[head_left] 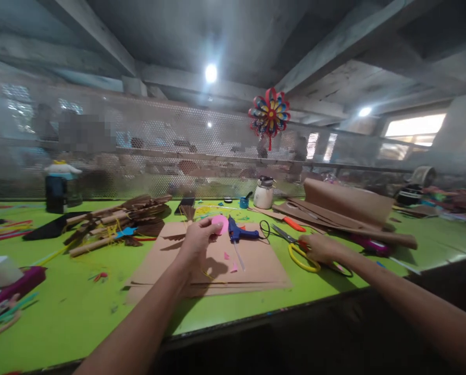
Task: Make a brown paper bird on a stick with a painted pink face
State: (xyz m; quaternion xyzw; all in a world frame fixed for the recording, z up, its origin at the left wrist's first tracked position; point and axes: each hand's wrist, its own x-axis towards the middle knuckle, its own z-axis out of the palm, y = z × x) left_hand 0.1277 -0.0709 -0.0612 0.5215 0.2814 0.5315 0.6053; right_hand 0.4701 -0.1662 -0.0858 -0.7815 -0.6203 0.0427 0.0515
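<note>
My left hand (197, 239) is raised over a stack of brown cardboard sheets (256, 265) and pinches a small round pink piece (221, 224). Just right of it lies a blue glue gun (240, 234) with its nozzle toward me. My right hand (322, 247) rests on the green table (80, 307) with its fingers closed around the handle end of yellow-handled scissors (301, 258). Small pink scraps (233, 267) lie on the cardboard.
Brown paper rolls and sticks (111, 224) are piled at the left. A large brown paper roll (350, 200) lies at the right, with orange-handled scissors (293, 224) before it. A white jar (263, 194) stands at the back by a mesh fence. A colourful paper pinwheel (269, 114) hangs above.
</note>
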